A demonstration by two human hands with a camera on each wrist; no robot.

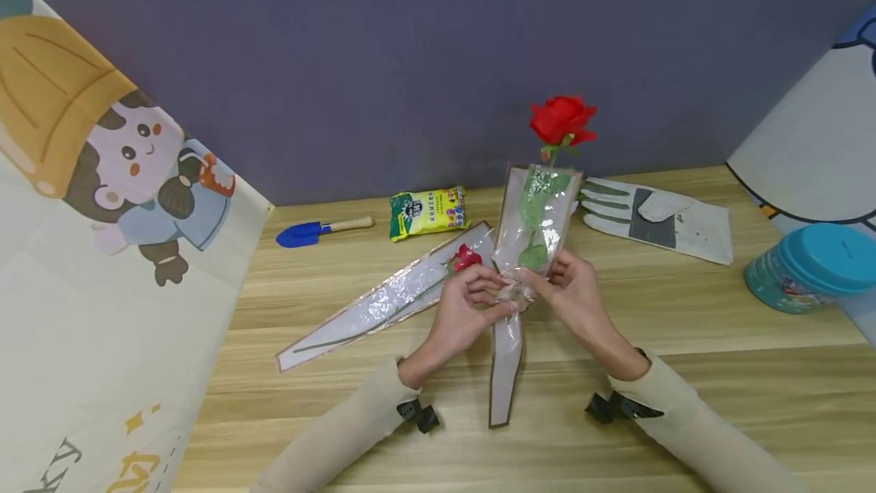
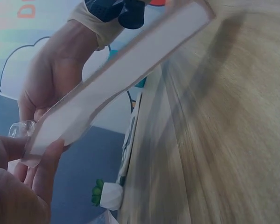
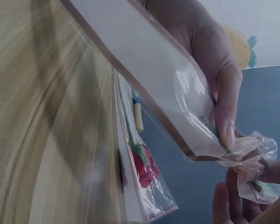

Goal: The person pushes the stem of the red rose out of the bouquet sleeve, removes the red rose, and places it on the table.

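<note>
A red artificial-looking rose [image 1: 563, 120] stands out of the top of a clear flower sleeve [image 1: 505, 383] with brown edges. Green leaves show through the plastic. Around its middle the sleeve is crumpled and gathered. My left hand [image 1: 465, 310] pinches it just below and left of this gather, thumb on the near side. From the right, my right hand [image 1: 578, 299] grips the gathered plastic [image 3: 252, 161] between thumb and fingers. The sleeve's tail hangs toward me, above the table. Beneath my left hand lies a second sleeve [image 1: 369, 310] holding another red rose [image 1: 465, 257].
Along the back lie a blue trowel [image 1: 299, 235], a yellow-green packet [image 1: 429, 213] and a grey-white glove [image 1: 657, 211]. A blue-lidded tub [image 1: 807, 268] stands at the right. In the left wrist view, a small potted plant [image 2: 111, 196] sits near the glove.
</note>
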